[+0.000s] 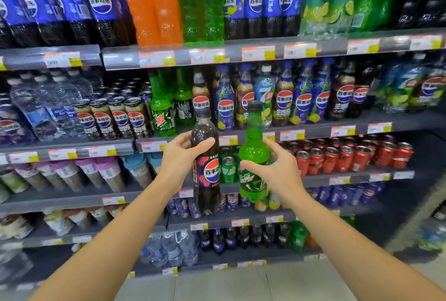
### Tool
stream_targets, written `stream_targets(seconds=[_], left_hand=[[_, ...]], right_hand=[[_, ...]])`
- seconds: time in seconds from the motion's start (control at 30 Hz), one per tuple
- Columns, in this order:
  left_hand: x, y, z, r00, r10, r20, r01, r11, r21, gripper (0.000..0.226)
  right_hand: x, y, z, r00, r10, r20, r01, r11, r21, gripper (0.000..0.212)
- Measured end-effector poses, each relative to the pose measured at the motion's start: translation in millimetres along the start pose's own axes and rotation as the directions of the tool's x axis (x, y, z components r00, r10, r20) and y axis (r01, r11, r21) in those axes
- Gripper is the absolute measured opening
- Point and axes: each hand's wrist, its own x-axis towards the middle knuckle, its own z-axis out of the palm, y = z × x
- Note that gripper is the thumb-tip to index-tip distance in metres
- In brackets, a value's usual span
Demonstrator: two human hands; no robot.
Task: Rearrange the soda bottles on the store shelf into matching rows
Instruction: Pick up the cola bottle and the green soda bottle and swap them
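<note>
Two full soda bottles held upright before the shelf, one per hand.

Left hand wraps the dark cola bottle at its shoulder; right hand, at its three o'clock, clasps the green bottle mid-body. Both look heavy, stiff and smooth; a label-level grip seems safest.

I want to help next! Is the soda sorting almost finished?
Not yet. Green plastic bottles already stand together on the second shelf. The left hand has a grip on a dark cola bottle; the right hand holds a green soda bottle. Both still need rows, and a pale blue bottle sits among colas.
</note>
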Motion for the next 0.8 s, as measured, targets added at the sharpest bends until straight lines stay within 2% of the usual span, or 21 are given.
stream_targets(seconds=[0.17,0.27,0.3,0.4,0.43,0.63,0.73,0.8], left_hand=[[-43.4,-11.6,22.1,0.999,0.047,0.007,-0.048,0.994,0.102,0.020],[-59.4,-8.2,33.6,0.997,0.047,0.066,-0.057,0.987,0.153,0.023],[-62.6,-6.0,37.1,0.995,0.049,0.085,-0.062,0.986,0.157,0.029],[-70.0,1.4,48.7,0.991,0.038,0.130,-0.052,0.993,0.107,0.040],[-72.1,4.5,52.2,0.990,0.035,0.136,-0.048,0.994,0.095,0.042],[-85.4,20.3,72.9,0.988,0.097,0.122,-0.109,0.990,0.089,0.027],[-87.7,23.5,78.7,0.985,0.157,0.076,-0.166,0.976,0.141,0.012],[-88.5,24.6,78.6,0.983,0.179,0.035,-0.182,0.968,0.171,0.011]], right_hand=[[-35.1,16.4,-29.9,0.994,0.105,-0.014,-0.104,0.991,0.081,0.090],[-52.0,18.2,-46.6,0.995,0.094,-0.012,-0.094,0.994,0.054,0.096],[-56.0,14.6,-53.3,0.995,0.096,-0.011,-0.095,0.995,0.040,0.093],[-62.6,7.0,-73.6,0.996,0.089,0.013,-0.089,0.996,0.023,0.059],[-64.8,3.8,-78.7,0.996,0.083,0.020,-0.083,0.996,0.017,0.054],[-68.5,-1.2,-98.8,0.999,0.047,-0.008,-0.047,0.998,0.029,0.070],[-69.6,-1.2,-101.6,0.999,0.028,-0.022,-0.027,1.000,0.015,0.082],[-71.1,-0.1,-99.2,1.000,0.028,-0.012,-0.028,1.000,0.007,0.082]])
